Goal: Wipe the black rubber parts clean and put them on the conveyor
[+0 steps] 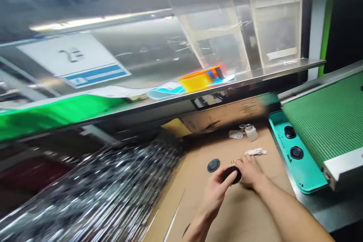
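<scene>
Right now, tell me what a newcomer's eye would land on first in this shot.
At the right, a green mesh belt stands out above its teal machine housing, while a yellow-and-orange plastic box sits at the top centre on a steel shelf. At the lower left lies a blurred heap of shiny metal strips. At the centre, the left hand and right hand hold a black round disc above a brown cardboard sheet.

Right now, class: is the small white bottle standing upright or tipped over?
Upright: the white bottle stands on its base on the cardboard, cap uppermost.
</scene>
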Available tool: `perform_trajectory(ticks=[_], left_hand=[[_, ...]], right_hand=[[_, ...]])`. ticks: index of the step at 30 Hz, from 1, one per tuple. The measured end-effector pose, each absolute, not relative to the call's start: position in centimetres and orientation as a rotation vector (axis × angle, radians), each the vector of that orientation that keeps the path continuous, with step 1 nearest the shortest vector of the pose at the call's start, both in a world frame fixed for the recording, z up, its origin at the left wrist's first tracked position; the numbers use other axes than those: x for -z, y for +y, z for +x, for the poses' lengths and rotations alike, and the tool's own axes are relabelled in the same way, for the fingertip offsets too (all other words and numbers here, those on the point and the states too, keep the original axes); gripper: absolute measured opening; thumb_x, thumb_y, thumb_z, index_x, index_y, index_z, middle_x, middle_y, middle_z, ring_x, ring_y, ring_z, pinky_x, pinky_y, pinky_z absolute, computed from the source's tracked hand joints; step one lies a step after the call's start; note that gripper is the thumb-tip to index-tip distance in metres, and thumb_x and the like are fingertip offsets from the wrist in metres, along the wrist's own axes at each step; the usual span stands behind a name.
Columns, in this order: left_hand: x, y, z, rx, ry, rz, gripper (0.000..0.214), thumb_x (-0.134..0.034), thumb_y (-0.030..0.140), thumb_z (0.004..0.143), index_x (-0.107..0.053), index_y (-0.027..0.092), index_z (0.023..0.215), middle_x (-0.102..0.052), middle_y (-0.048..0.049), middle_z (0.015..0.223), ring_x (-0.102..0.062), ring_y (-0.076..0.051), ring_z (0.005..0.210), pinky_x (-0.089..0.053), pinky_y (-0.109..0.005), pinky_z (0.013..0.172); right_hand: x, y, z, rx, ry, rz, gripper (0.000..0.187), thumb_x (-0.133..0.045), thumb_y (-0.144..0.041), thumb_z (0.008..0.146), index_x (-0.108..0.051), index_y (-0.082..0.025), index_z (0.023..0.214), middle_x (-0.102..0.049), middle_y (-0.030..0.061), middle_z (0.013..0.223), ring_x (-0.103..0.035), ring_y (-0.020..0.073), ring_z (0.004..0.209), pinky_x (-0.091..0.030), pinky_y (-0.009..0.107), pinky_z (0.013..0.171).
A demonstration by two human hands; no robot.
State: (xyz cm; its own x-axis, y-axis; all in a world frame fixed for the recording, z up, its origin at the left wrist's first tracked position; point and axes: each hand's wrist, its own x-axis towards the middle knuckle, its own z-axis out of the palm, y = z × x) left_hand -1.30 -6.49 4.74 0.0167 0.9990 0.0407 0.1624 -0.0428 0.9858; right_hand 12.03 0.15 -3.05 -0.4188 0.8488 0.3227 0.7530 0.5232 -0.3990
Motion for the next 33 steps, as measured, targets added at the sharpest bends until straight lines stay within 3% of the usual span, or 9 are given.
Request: perform_trajectory(ticks=[5, 7, 9, 11, 13, 18, 23, 27, 33], left_hand=[[-1.0, -10.7, -12.5, -1.077, 1.528, 1.369, 0.049, -0.068, 0.059, 0.082, -0.075, 0.015, 0.101, -0.076, -0.0113, 0.099, -0.070, -0.027, 0.093, -0.055, -0.037, 0.086], [-0.6, -9.2, -13.8, -1.042, 1.486, 1.511, 0.053, -0.062, 0.060, 0.085, -0.075, 0.016, 0.111, -0.074, -0.0136, 0.116, -0.068, -0.029, 0.108, -0.051, -0.041, 0.099], [0.0, -6.2, -14.0, -0.983, 1.424, 1.699, 0.056, -0.059, 0.057, 0.087, -0.070, 0.018, 0.125, -0.064, -0.0135, 0.138, -0.056, -0.030, 0.131, -0.037, -0.045, 0.116], [0.9, -2.7, -13.6, -0.912, 1.433, 1.788, 0.058, -0.057, 0.053, 0.088, -0.066, 0.017, 0.133, -0.055, -0.0127, 0.148, -0.044, -0.030, 0.143, -0.025, -0.046, 0.123], [1.6, 0.5, -13.0, -0.900, 1.462, 1.799, 0.055, -0.055, 0.046, 0.089, -0.065, 0.014, 0.132, -0.057, -0.0128, 0.146, -0.045, -0.029, 0.143, -0.025, -0.046, 0.123], [0.2, 4.2, -12.4, -0.997, 1.448, 1.754, 0.049, -0.052, 0.039, 0.090, -0.068, 0.009, 0.125, -0.069, -0.0152, 0.129, -0.063, -0.029, 0.122, -0.041, -0.044, 0.113], [-2.2, -4.4, -13.7, -1.116, 1.336, 1.840, 0.049, -0.054, 0.044, 0.093, -0.063, 0.021, 0.136, -0.058, -0.0094, 0.146, -0.045, -0.028, 0.143, -0.028, -0.049, 0.122], [-0.8, -13.1, -13.2, -0.837, 1.355, 1.929, 0.031, -0.052, 0.041, 0.096, -0.072, 0.031, 0.117, -0.057, -0.0027, 0.148, -0.036, -0.026, 0.148, -0.024, -0.051, 0.124], [1.8, -9.3, -11.5, -0.732, 1.370, 2.032, 0.037, -0.049, 0.037, 0.097, -0.069, 0.023, 0.125, -0.060, -0.0071, 0.144, -0.039, -0.026, 0.146, -0.022, -0.049, 0.124]], right_hand=[[3.5, 0.3, 12.2, -0.167, -2.287, -1.347, 0.029, -0.058, -0.040, 0.093, -0.064, -0.023, 0.115, -0.063, 0.0096, 0.113, -0.051, 0.0266, 0.108, -0.041, 0.039, 0.093], [3.5, 0.4, 12.2, -0.160, -2.287, -1.342, 0.029, -0.057, -0.040, 0.094, -0.064, -0.023, 0.117, -0.062, 0.0091, 0.113, -0.051, 0.0258, 0.108, -0.039, 0.038, 0.096], [3.4, 0.4, 12.2, -0.156, -2.285, -1.333, 0.029, -0.058, -0.039, 0.094, -0.064, -0.023, 0.118, -0.062, 0.0084, 0.114, -0.051, 0.0249, 0.109, -0.038, 0.037, 0.098], [3.4, 0.4, 12.3, -0.148, -2.283, -1.318, 0.029, -0.059, -0.039, 0.094, -0.064, -0.024, 0.118, -0.062, 0.0076, 0.113, -0.051, 0.0242, 0.109, -0.039, 0.037, 0.099], [3.4, 0.3, 12.4, -0.138, -2.282, -1.298, 0.029, -0.058, -0.038, 0.094, -0.064, -0.024, 0.119, -0.063, 0.0073, 0.113, -0.052, 0.0239, 0.108, -0.039, 0.036, 0.099], [3.9, 0.7, 12.8, -0.140, -2.275, -1.245, 0.032, -0.056, -0.041, 0.094, -0.064, -0.024, 0.120, -0.064, 0.0083, 0.114, -0.054, 0.0256, 0.109, -0.041, 0.039, 0.099], [4.2, 1.1, 12.8, -0.143, -2.262, -1.215, 0.032, -0.055, -0.041, 0.095, -0.064, -0.024, 0.120, -0.065, 0.0086, 0.113, -0.054, 0.0267, 0.108, -0.041, 0.040, 0.098], [4.2, 1.2, 12.7, -0.133, -2.279, -1.220, 0.031, -0.055, -0.042, 0.095, -0.064, -0.024, 0.118, -0.064, 0.0078, 0.113, -0.054, 0.0260, 0.107, -0.042, 0.040, 0.097], [4.3, 1.4, 13.0, -0.106, -2.283, -1.206, 0.031, -0.055, -0.041, 0.095, -0.064, -0.023, 0.118, -0.065, 0.0080, 0.114, -0.054, 0.0258, 0.108, -0.041, 0.039, 0.098]])
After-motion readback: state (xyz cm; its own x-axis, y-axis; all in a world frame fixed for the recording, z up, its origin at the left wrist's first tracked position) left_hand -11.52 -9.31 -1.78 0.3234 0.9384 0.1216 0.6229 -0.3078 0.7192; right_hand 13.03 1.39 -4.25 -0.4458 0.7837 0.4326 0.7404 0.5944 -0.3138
